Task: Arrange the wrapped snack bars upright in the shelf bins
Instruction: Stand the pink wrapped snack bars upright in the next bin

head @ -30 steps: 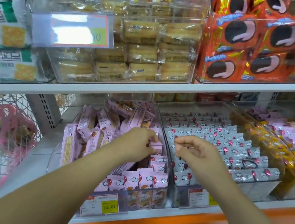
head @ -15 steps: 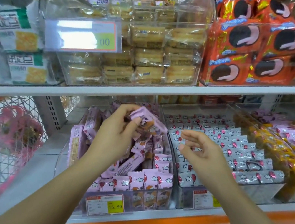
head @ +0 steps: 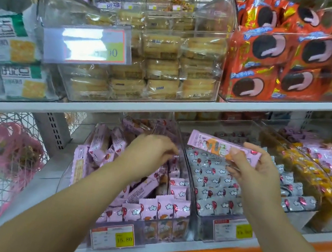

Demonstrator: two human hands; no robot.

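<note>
The right hand (head: 258, 177) has its grip round one pink bar (head: 220, 149), thumb on the face and fingers behind; the bar lies level in the air, above the back of the grey bin (head: 308, 217) and not over its own pink bin (head: 163, 238) just to the left. The left hand (head: 151, 154) reaches down into the pink bin with fingers curled; whether its grip has hold of anything I cannot tell, the fingertips being blurred against the wall between the bins.

In the pink bin the upright bars (head: 165, 207) stand in neat rows at the front; behind them the loose bars (head: 102, 146) lean and lie at all angles.

Risks, as I judge them: the wrapper looks slick, so a slack grip could drop the bar among the grey ones; pushing it down into a tight gap could tip the front rows; the left hand, stirring the heap, could send leaning bars sliding.
</note>
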